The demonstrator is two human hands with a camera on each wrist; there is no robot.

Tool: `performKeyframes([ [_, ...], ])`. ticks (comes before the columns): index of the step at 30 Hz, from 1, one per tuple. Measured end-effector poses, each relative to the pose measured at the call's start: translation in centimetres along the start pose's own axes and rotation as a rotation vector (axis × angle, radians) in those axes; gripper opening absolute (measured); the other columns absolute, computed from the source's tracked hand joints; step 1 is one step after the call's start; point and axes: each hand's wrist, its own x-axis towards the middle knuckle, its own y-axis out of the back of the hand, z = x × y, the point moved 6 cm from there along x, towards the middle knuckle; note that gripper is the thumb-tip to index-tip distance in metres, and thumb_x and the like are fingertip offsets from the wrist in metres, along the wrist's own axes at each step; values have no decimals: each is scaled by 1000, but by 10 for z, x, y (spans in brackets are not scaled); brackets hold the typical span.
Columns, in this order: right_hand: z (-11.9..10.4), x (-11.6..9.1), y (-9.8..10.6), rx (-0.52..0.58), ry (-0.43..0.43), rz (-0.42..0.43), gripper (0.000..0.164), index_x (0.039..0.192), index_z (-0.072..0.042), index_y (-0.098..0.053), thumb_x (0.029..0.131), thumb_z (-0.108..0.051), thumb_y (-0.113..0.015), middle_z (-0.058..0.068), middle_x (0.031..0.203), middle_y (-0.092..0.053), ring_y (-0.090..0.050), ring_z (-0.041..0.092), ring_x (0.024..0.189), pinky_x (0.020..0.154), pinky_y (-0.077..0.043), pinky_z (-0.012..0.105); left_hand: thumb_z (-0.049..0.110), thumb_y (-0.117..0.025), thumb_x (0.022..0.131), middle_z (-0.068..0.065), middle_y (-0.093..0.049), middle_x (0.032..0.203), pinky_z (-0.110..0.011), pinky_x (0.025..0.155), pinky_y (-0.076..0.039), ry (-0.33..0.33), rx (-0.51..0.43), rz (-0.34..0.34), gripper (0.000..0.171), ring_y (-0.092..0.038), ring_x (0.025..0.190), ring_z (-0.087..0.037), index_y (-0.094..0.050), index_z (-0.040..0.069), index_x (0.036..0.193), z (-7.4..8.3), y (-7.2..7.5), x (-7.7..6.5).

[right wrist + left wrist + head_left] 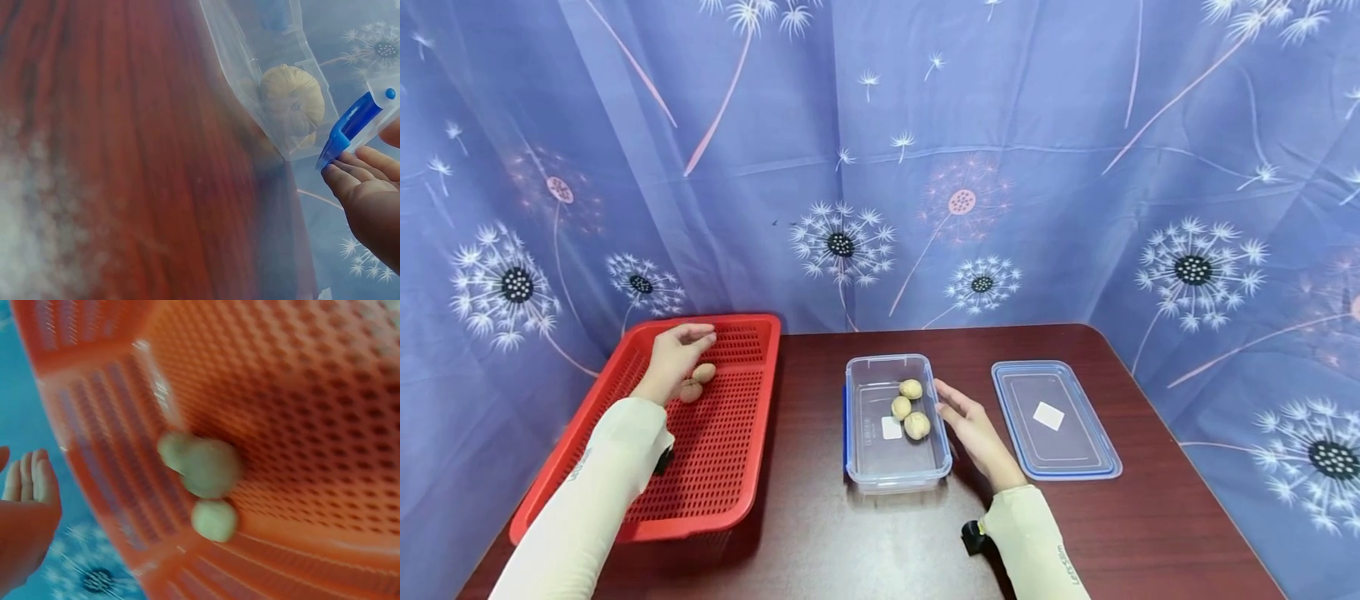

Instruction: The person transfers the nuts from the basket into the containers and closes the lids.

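My left hand (673,360) hovers over the red basket (765,400), fingers extended with nothing visible in them. Close below it, tan walnuts (703,372) lie on the basket floor; the left wrist view shows a cluster of three walnuts (215,520), blurred. At the clear plastic box (868,479), my right hand (973,429) touches the right side with mostly straight fingers. Its fingertips meet the blue side latch (359,119) in the right wrist view. Three walnuts (917,426) sit inside the box, beside a white square label (891,428).
A clear lid (1093,454) with a blue seal and white label lies flat on the brown table (805,517), right of the box. Another blue latch (846,417) hangs on the box's left side. Behind the table hangs a blue dandelion curtain (895,192).
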Motion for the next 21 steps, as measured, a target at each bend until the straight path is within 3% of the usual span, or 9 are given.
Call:
performKeyframes([
  [1,0,0,0,4,-5,4,46,143,1,-42,98,-3,-50,17,145,-43,-39,29,134,109,-32,37,30,-52,100,-21,-47,139,-28,88,-43,2,24,20,49,-52,112,-15,-46,1,140,-4,3,0],
  [4,-1,-1,0,6,-1,-5,46,143,2,-41,98,-3,-49,18,146,-43,-39,29,134,110,-31,39,22,-49,101,-25,-44,140,-40,93,-44,59,27,56,47,-45,123,-33,-44,-4,140,-21,10,-2],
  [9,-2,-1,0,3,1,-7,46,143,1,-41,98,-4,-50,18,145,-43,-39,29,134,109,-32,37,15,-49,99,-28,-42,141,-46,100,-41,143,17,98,45,-42,127,-39,-45,-9,137,-44,18,-2],
  [13,-3,-2,-1,-9,3,-10,46,143,1,-41,98,-4,-50,18,145,-43,-39,29,134,108,-33,35,14,-53,96,-31,-39,140,-52,105,-35,199,67,134,45,-35,131,-44,-48,-12,132,-59,24,-3],
  [17,-4,-2,-1,0,0,-7,46,143,1,-42,98,-4,-50,17,145,-43,-39,28,134,109,-32,36,17,-57,93,-33,-42,135,-53,103,-35,233,147,167,44,-38,126,-46,-53,-13,125,-68,27,-4],
  [21,-3,-2,-1,10,-6,-6,46,143,1,-41,98,-4,-50,16,146,-42,-38,27,135,110,-30,39,18,-62,90,-33,-47,126,-51,98,-40,257,161,184,37,-45,117,-45,-59,-12,113,-76,25,-6],
])
